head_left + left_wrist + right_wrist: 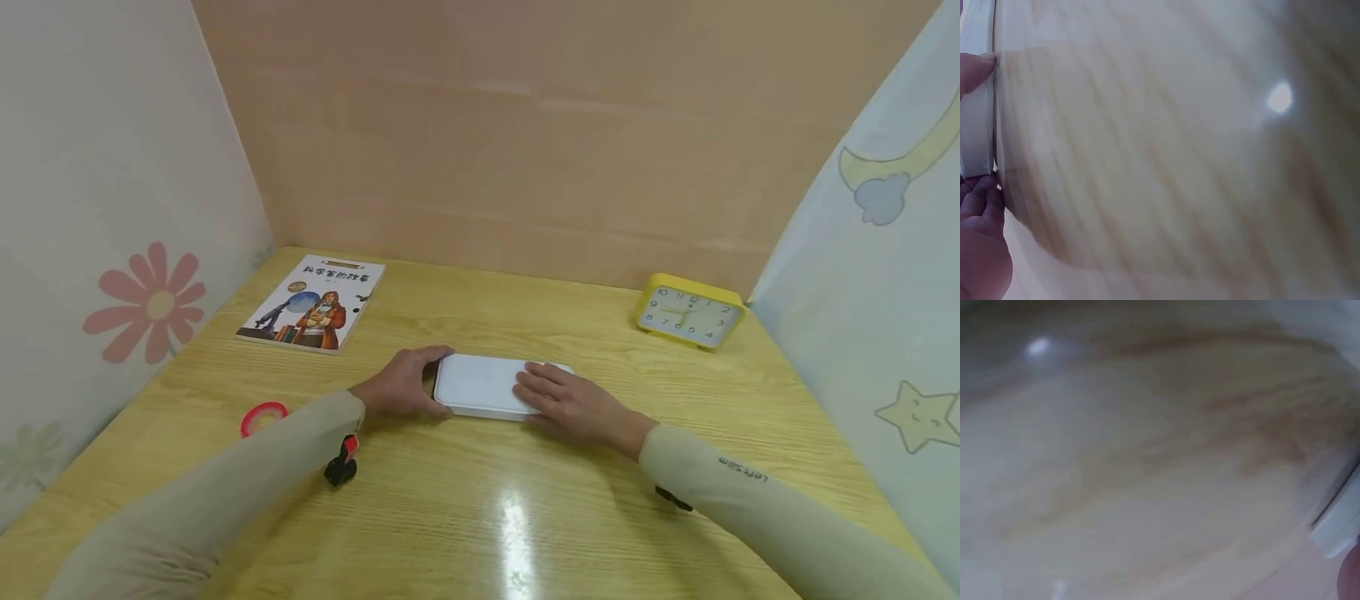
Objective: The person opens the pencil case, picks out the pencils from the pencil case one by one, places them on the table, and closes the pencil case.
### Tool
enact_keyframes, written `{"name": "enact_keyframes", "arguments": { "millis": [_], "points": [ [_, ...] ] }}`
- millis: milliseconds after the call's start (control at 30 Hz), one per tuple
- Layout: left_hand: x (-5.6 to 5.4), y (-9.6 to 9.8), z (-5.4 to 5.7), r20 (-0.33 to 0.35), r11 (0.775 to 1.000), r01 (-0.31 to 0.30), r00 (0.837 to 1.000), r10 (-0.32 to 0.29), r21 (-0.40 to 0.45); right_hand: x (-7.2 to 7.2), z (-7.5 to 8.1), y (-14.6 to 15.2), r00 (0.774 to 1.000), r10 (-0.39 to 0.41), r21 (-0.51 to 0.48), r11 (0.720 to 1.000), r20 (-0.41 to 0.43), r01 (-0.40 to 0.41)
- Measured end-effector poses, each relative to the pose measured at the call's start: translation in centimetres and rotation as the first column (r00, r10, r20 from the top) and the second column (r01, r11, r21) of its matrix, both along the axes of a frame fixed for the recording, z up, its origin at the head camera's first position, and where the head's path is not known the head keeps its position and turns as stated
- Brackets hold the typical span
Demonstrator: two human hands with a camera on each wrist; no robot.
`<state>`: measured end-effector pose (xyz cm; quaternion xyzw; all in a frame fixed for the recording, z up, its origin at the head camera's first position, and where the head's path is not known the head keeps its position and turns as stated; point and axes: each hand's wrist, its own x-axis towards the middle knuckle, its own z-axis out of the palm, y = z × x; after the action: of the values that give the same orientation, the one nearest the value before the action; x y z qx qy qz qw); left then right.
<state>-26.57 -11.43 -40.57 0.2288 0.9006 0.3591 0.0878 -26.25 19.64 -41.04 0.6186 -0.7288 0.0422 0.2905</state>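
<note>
A flat white rectangular box (pixel 480 385) with rounded corners lies on the wooden table in the head view. My left hand (pixel 405 385) grips its left end, thumb at the near corner and fingers at the far one. In the left wrist view, the fingertips (pixel 982 194) and thumb are against the side of the white box (pixel 977 134). Across the box's right end, my right hand (pixel 566 404) rests with straight fingers on the top, hiding that part. The right wrist view catches only a corner of the box (pixel 1338 519) beside a bit of that hand.
At the back left lies a book (pixel 311 308) with an illustrated cover. A yellow clock (pixel 690 312) stands at the back right. Partly behind my left sleeve is a pink-red ring-shaped object (pixel 264 407). Walls border the table (pixel 465 500) at the left, back and right.
</note>
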Motion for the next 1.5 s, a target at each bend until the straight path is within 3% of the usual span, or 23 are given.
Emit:
{"name": "enact_keyframes", "arguments": {
  "millis": [267, 500, 600, 733, 967, 1233, 1367, 1500],
  "points": [
    [0.2, -0.1, 0.5, -0.009, 1.000, -0.005, 1.000, 0.005, 0.002, 0.3, 0.1, 0.2, 0.999, -0.046, 0.053, 0.997, -0.027, 0.048],
    [0.0, 0.2, 0.8, -0.007, 0.999, 0.020, 1.000, -0.020, 0.047, -0.1, 0.6, 0.1, 0.996, -0.041, -0.055, 0.998, -0.083, 0.037],
    [-0.2, 0.3, 0.6, -0.029, 0.997, 0.048, 0.998, -0.046, 0.064, -0.1, 0.5, 0.3, 0.991, -0.019, -0.056, 0.998, -0.136, 0.011],
    [-0.4, 0.3, 0.3, -0.027, 0.996, 0.049, 0.999, -0.047, 0.068, 0.0, 0.5, 0.4, 0.990, -0.014, -0.050, 0.999, -0.142, 0.007],
    [0.0, -0.1, 0.1, 0.012, 0.998, 0.020, 1.000, -0.021, 0.060, 0.1, 0.5, 0.6, 0.994, 0.034, -0.079, 0.996, -0.107, -0.043],
    [-0.1, -0.1, 0.0, -0.003, 0.998, 0.028, 1.000, -0.028, 0.051, 0.7, 0.9, 1.9, 0.990, 0.089, -0.082, 0.992, -0.110, -0.099],
    [-0.2, -0.1, -0.3, -0.014, 0.998, 0.034, 0.999, -0.034, 0.050, 1.1, 1.1, 3.2, 0.996, 0.074, -0.082, 0.994, -0.059, -0.078],
    [-0.2, -0.2, -0.4, 0.032, 0.999, 0.009, 0.999, -0.011, 0.052, 1.3, 1.2, 4.5, 0.999, 0.030, -0.105, 0.994, 0.028, -0.027]
  ]
}}
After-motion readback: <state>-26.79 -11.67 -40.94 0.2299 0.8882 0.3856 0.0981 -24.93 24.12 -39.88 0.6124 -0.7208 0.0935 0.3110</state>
